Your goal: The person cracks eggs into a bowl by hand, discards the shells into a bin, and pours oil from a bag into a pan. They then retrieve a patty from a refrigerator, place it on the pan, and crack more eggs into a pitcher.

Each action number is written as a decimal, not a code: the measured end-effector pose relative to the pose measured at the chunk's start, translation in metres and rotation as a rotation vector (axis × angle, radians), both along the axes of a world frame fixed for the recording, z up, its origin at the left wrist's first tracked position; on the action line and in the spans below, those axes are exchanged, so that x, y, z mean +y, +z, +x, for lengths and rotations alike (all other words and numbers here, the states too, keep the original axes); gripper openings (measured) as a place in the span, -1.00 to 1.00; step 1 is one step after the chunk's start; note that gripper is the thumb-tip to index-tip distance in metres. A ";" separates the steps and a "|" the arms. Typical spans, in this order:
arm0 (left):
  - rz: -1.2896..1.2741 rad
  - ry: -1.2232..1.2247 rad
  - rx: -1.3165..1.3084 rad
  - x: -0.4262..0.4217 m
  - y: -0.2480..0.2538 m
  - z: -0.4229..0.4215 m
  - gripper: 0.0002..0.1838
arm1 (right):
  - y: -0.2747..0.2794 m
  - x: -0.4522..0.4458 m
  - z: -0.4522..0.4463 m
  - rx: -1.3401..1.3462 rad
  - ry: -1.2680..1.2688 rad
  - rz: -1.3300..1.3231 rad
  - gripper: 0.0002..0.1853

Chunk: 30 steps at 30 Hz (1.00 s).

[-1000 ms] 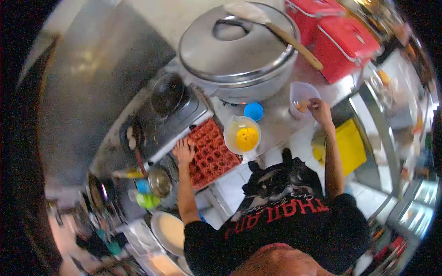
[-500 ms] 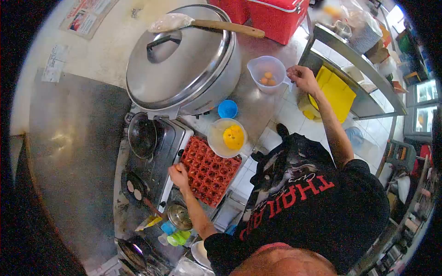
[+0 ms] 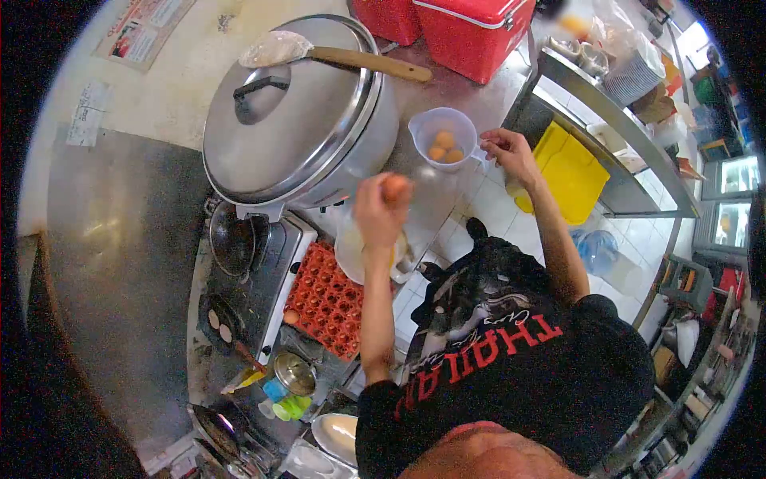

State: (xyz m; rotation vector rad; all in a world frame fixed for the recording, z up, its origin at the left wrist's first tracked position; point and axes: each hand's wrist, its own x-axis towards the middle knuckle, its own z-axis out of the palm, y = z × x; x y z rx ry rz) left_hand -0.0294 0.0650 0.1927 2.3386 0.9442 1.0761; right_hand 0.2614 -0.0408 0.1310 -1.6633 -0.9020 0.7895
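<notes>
My left hand is closed round a brown egg, raised over the counter beside the big steel pot. Beneath it, the bowl is mostly hidden by the hand and forearm. A red egg tray lies left of my forearm, with one egg at its lower left edge. My right hand has its fingers on the handle of a clear plastic jug, which has several brown eggs inside.
A large lidded pot stands at the back, with a wooden-handled paddle across its lid. Red cool boxes are behind the jug. A stove with pans is at left; a yellow bin stands at right.
My left hand has moved from the egg tray's edge up and right with an egg. The jug holds more eggs and sits slightly further left in view, with my right hand still at its handle.
</notes>
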 end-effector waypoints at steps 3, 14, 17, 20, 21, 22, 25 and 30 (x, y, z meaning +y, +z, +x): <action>-0.002 -0.150 0.124 0.016 -0.027 0.081 -0.57 | -0.008 -0.007 0.011 0.041 0.006 -0.004 -0.73; -0.168 -0.297 0.514 0.068 -0.117 0.200 -0.73 | -0.037 -0.043 0.042 0.246 -0.052 -0.129 -0.76; -0.140 -0.276 0.466 0.067 -0.129 0.202 -0.75 | -0.036 -0.044 0.048 0.227 -0.034 -0.148 -0.76; -0.082 -0.237 0.408 0.065 -0.140 0.201 -0.77 | -0.037 -0.041 0.049 0.236 -0.016 -0.138 -0.76; -0.060 -0.220 0.386 0.064 -0.142 0.201 -0.78 | -0.033 -0.040 0.047 0.234 -0.010 -0.128 -0.77; -0.026 -0.213 0.321 0.061 -0.144 0.201 -0.78 | -0.030 -0.038 0.046 0.231 0.001 -0.117 -0.77; -0.083 -0.198 0.287 0.054 -0.137 0.197 -0.80 | -0.044 -0.036 0.044 0.190 0.046 -0.065 -0.73; 0.420 -0.137 0.155 0.040 -0.135 0.169 -0.84 | -0.049 -0.029 0.021 0.271 0.070 -0.049 -0.74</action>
